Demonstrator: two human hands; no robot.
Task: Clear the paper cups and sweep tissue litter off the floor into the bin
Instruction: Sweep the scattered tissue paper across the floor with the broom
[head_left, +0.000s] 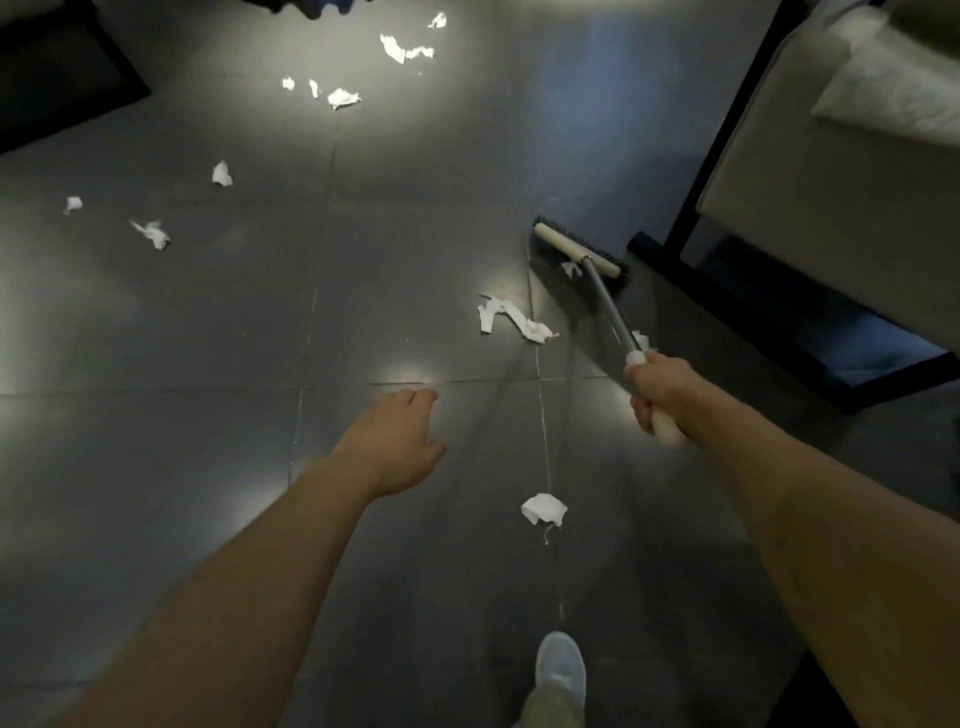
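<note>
Fingers of the right hand (658, 391) clench the cream grip of a metal-shafted, dark-bristled broom (609, 305), shaft slanting forward-left, head down on glossy grey floor tiles (182, 322) beside torn white tissue scraps (525, 325). Left hand (396, 441) hangs relaxed, empty. Beige black-framed seat (831, 208) stands right.

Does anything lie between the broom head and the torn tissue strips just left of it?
Nothing visible: only floor lies between the broom head and the torn tissue strips. The right hand grips the broom handle; the left hand hangs open, clear of that gap. No bin in view.
</note>
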